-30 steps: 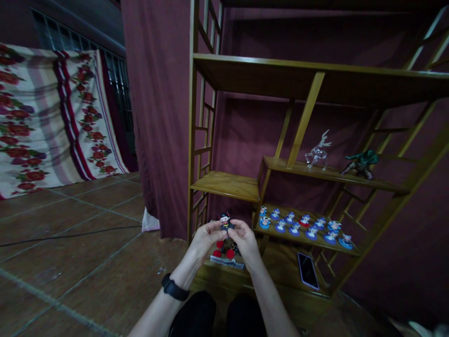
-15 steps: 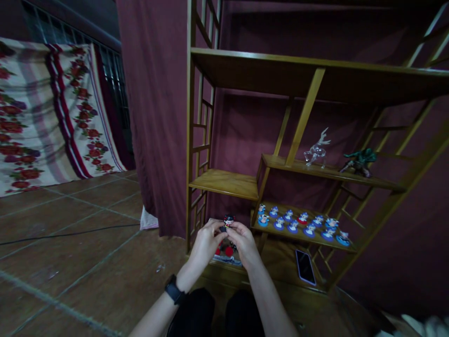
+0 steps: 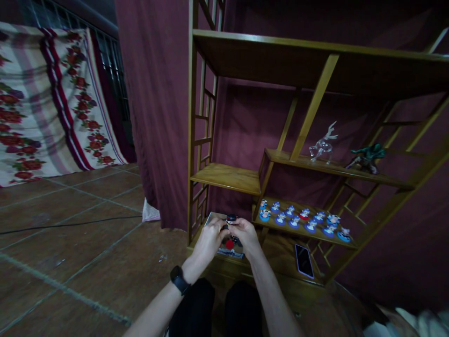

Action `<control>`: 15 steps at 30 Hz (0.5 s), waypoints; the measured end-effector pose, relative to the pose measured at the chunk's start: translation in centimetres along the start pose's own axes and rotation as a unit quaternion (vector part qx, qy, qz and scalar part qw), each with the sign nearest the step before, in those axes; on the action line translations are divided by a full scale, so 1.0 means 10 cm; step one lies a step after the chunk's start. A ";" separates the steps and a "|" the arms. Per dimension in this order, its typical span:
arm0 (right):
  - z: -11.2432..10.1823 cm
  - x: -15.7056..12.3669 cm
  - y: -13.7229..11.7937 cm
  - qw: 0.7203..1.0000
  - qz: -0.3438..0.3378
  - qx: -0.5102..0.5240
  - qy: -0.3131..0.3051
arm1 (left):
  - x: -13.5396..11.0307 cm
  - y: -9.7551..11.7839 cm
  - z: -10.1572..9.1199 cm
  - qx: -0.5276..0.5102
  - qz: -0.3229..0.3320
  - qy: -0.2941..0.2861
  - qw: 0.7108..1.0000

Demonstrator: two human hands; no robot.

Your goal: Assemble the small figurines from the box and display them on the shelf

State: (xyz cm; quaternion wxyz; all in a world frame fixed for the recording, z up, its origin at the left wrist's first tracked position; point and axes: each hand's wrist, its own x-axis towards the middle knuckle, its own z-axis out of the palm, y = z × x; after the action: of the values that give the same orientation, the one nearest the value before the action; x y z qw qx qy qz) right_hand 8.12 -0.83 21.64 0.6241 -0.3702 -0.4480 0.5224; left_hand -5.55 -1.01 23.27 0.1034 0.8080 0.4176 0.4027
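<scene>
A small black-haired figurine (image 3: 231,218) with some red on it is pinched between the fingers of both hands. My left hand (image 3: 212,236), with a black watch on its wrist, grips it from the left. My right hand (image 3: 244,232) closes on it from the right, and the fingers partly cover its body. Just below the hands stands an open box (image 3: 231,253) on the shelf unit's bottom board. Inside the box a round red piece (image 3: 229,244) and some dark items show; the rest is hidden by my hands.
Two rows of small figurines (image 3: 293,221) on round bases stand on the low right shelf. A phone (image 3: 304,260) lies on the bottom board. Above are a clear deer figure (image 3: 322,147) and a green figure (image 3: 369,157). A bare wooden shelf (image 3: 228,177) overhangs the box.
The figurine has tipped in my fingers, so less of its front shows. Both hands still hold it over the box. The view has shifted slightly.
</scene>
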 end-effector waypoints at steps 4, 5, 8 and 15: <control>-0.03 0.02 0.07 1.000 0.017 0.017 0.008 | -0.04 0.00 0.06 0.041 -0.002 -0.027 0.999; -0.05 0.02 0.10 0.999 0.024 0.024 0.013 | -0.05 -0.01 0.08 0.053 0.002 -0.032 0.998; -0.10 0.04 0.18 0.997 0.048 0.053 0.022 | -0.10 -0.03 0.15 0.093 0.036 -0.044 0.994; -0.22 0.02 0.30 0.994 0.083 0.067 0.014 | -0.16 -0.10 0.27 0.162 0.112 -0.081 0.977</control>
State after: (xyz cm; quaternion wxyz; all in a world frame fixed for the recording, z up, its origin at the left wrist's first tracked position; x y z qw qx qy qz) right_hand 9.26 -0.03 18.13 0.6081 -0.3708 -0.3706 0.5962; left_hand -4.66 -1.17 20.10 -0.0405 0.8855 0.3745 0.2719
